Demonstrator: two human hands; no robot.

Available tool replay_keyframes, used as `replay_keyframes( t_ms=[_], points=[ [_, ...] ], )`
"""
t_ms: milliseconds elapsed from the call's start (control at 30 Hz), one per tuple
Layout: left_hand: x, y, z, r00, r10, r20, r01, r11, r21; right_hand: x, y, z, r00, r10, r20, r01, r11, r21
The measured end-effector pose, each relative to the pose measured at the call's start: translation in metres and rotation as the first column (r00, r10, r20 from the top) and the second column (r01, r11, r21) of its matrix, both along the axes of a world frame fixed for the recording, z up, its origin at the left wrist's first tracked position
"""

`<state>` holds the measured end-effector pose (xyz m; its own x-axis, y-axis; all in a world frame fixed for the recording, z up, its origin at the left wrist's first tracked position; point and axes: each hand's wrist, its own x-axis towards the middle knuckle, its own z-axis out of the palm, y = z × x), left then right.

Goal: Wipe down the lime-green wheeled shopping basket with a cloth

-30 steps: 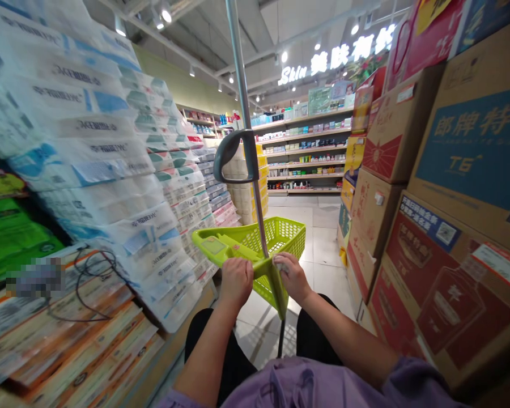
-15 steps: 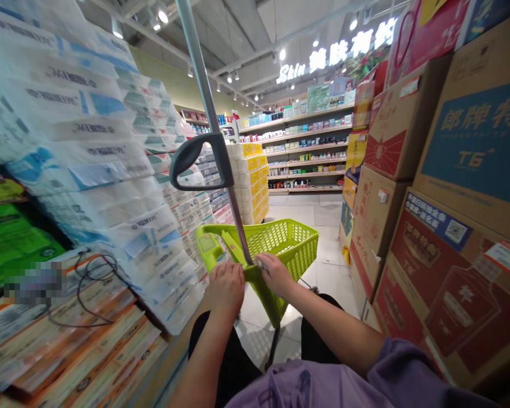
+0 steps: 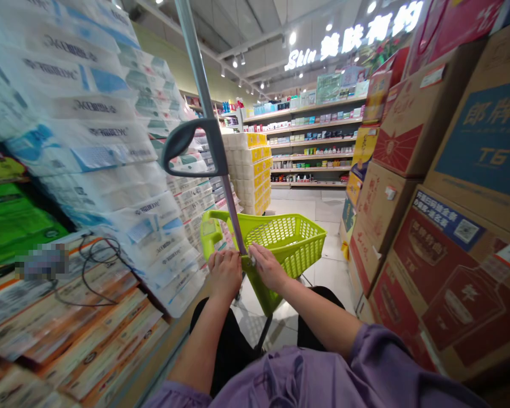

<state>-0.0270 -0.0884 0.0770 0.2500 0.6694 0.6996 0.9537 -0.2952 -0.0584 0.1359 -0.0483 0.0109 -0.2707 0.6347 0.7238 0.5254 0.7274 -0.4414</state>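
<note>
Straight in front of me is a lime-green plastic shopping cart [image 3: 304, 249], its basket pierced with rows of holes and showing nothing inside. My left hand [image 3: 226, 276] is wrapped over the cart's rear edge, left of the upright pole. Just right of the pole, my right hand [image 3: 267, 269] grips the same edge, with a small pale bit showing by its fingers that I cannot make out. A metal pole [image 3: 233, 218] rises between my hands past the top of view. It carries a dark grey loop handle [image 3: 215, 148], which neither hand touches.
Wrapped white tissue packs [image 3: 97, 136] are stacked high along the left, beside low orange-edged boxes [image 3: 102, 340] with a black cable [image 3: 85, 272]. Tall cartons [image 3: 454, 283] line the right. Tile floor [image 3: 323, 212] leads to yellow-and-white packs [image 3: 249, 170] and stocked shelves [image 3: 310, 136].
My view has tilted down slightly, and the sign and right-hand cartons sit farther right. Both hands stay on the cart, with the right fingers now closer to the pole.
</note>
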Motion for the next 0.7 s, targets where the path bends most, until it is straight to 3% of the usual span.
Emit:
replay_keyframes(
  t_ms=[167, 300, 467, 700],
  points=[
    [-0.010, 0.010, 0.000, 0.994, -0.077, 0.079, 0.081, 0.996, -0.040, 0.017, 0.011, -0.009, 0.991, -0.127, -0.037, 0.123, 0.989, -0.079],
    [-0.019, 0.017, 0.000, 0.989, -0.105, 0.102, 0.110, 0.993, -0.049, 0.017, 0.016, -0.005, 0.989, -0.145, -0.004, 0.144, 0.986, -0.089],
    [-0.028, 0.022, 0.000, 0.989, -0.119, 0.088, 0.126, 0.989, -0.083, 0.031, 0.024, -0.001, 0.999, -0.051, -0.003, 0.050, 0.989, -0.138],
    [-0.036, 0.031, -0.002, 0.992, -0.094, 0.086, 0.102, 0.990, -0.099, 0.035, 0.021, -0.006, 1.000, 0.028, 0.002, -0.028, 0.998, -0.065]
  ],
)
